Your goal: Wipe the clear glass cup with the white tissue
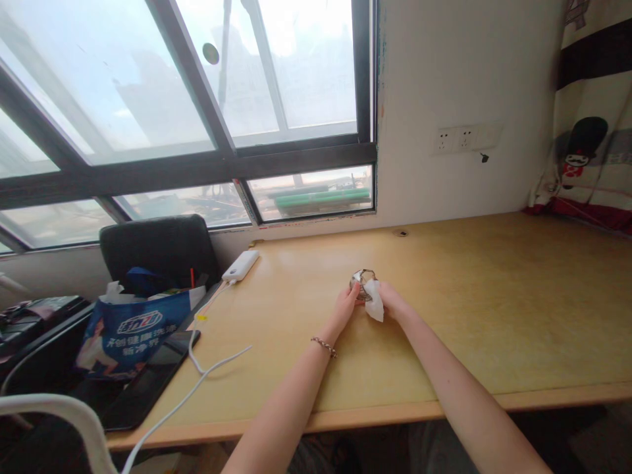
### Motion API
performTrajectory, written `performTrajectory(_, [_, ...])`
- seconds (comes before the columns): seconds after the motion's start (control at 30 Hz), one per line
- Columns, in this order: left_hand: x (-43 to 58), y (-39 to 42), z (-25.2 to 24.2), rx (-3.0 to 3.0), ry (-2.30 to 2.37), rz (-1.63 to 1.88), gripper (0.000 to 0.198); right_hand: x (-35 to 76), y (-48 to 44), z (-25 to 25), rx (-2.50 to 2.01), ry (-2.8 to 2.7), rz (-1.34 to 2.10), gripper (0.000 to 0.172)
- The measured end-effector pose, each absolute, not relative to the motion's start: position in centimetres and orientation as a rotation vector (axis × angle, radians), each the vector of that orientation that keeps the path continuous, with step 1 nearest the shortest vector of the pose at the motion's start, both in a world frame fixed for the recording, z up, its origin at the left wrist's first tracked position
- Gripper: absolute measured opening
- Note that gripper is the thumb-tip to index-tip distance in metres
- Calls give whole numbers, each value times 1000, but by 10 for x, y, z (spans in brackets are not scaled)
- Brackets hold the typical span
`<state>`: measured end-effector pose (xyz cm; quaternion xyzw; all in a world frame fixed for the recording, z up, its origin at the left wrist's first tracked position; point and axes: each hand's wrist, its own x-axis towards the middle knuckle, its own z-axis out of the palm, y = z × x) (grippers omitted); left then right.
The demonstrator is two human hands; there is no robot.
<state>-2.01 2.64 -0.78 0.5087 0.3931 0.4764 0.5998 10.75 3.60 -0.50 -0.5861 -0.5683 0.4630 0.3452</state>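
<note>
Over the middle of the table, both arms are stretched forward. My left hand is closed on the left side of a small round shiny object with dark, lattice-like lines; its exact kind is not clear. A crumpled white tissue hangs from my right hand, pressed against the near right side of that object. The tissue and the object partly cover the right fingers. A braided bracelet circles the left wrist.
On the table's left side lie a white power bank and a loose white cable. A black tablet overlaps the left edge. Beyond it, a blue bag rests on a black chair. Wall and window border the back.
</note>
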Motion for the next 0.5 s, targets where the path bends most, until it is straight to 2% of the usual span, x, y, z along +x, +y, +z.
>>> performTrajectory(0.3, [-24, 34, -15, 1193, 902, 1094, 58, 114, 37, 10, -1909, -1770, 499, 40])
performTrajectory(0.37, [-24, 34, -16, 1168, 937, 1098, 61, 114, 35, 13, -1904, -1844, 403, 39])
performTrajectory(0.5, [-26, 33, -17, 1184, 1037, 1090, 64, 116, 32, 20, -1730, -2024, 361, 26])
